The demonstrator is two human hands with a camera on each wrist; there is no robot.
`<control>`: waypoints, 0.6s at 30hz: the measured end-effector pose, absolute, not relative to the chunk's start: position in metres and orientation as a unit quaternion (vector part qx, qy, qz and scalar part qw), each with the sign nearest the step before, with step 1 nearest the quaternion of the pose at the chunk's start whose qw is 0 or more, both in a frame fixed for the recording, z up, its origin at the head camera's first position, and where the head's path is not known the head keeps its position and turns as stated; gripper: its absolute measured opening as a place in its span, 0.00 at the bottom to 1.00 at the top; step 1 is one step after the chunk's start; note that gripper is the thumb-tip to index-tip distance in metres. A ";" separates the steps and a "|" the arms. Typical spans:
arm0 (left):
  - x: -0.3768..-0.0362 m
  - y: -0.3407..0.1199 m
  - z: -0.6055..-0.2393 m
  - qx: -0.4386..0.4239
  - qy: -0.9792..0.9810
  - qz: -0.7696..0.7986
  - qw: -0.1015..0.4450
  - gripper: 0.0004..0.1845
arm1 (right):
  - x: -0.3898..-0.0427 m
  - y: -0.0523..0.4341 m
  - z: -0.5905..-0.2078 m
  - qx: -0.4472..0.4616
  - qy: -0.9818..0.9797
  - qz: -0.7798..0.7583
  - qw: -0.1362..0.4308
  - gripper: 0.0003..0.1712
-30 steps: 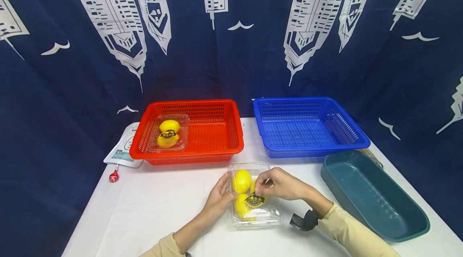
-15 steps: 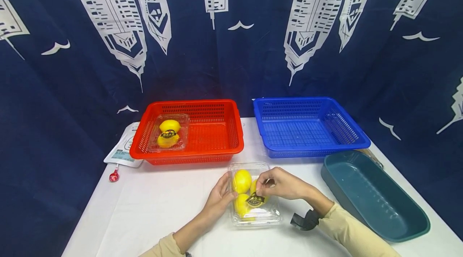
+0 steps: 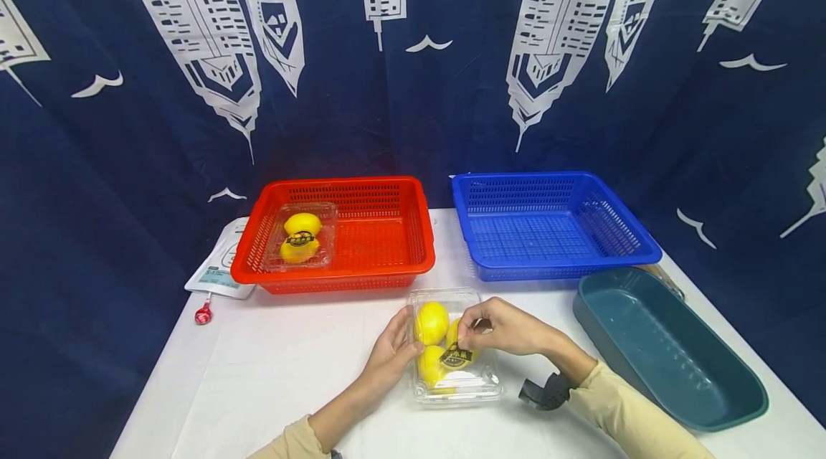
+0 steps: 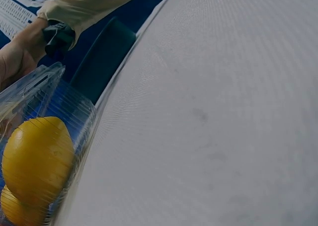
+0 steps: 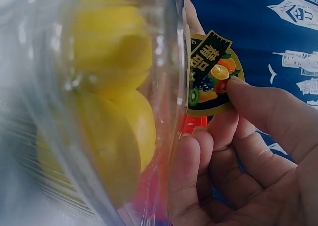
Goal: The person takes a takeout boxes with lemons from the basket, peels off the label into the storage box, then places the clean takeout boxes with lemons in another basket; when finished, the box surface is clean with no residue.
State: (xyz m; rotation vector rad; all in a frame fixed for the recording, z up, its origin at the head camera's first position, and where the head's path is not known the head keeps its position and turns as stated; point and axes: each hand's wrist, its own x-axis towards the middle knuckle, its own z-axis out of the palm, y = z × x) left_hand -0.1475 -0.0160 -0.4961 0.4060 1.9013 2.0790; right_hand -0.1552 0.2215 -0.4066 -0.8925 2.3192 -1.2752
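Spanning the near half of the scene, the white cloth-covered table (image 3: 258, 387) carried everything, with the clear plastic clamshell box of yellow lemons (image 3: 454, 344) lying near its front edge, its long axis running roughly from 12 to 6 o'clock as the head camera saw it. Behind the box, the red perforated plastic basket (image 3: 387, 229) sat at about 11 o'clock and the empty blue perforated plastic basket (image 3: 548, 229) at about 1 o'clock, both well apart from it; the dark teal oval plastic tub (image 3: 671, 351) lay off at 3 o'clock.

The box sat between the two hands, touching both. The left hand (image 3: 390, 355) came in from 8 o'clock and rested against the box's left wall, fingers laid along it in a bracing hold (how far they curled round the edge could not be told). The right hand (image 3: 503, 330) reached over from 3 o'clock and was the one nearer the working point: its thumb and forefinger pinched the edge of the round black-and-gold fruit sticker (image 5: 211, 72) on the lid, the remaining fingers folded into the palm. That sticker lay toward the box's near half, at about 9 o'clock from the right hand's knuckles.
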 end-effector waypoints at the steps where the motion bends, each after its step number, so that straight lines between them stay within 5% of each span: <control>1: -0.148 -0.016 -0.496 0.142 0.661 0.722 0.147 0.44 | -0.155 0.222 -0.407 -0.315 0.817 -0.450 0.174 0.04; 18: -0.148 -0.016 -0.497 0.136 0.663 0.721 0.150 0.44 | -0.157 0.227 -0.411 -0.318 0.799 -0.478 0.181 0.02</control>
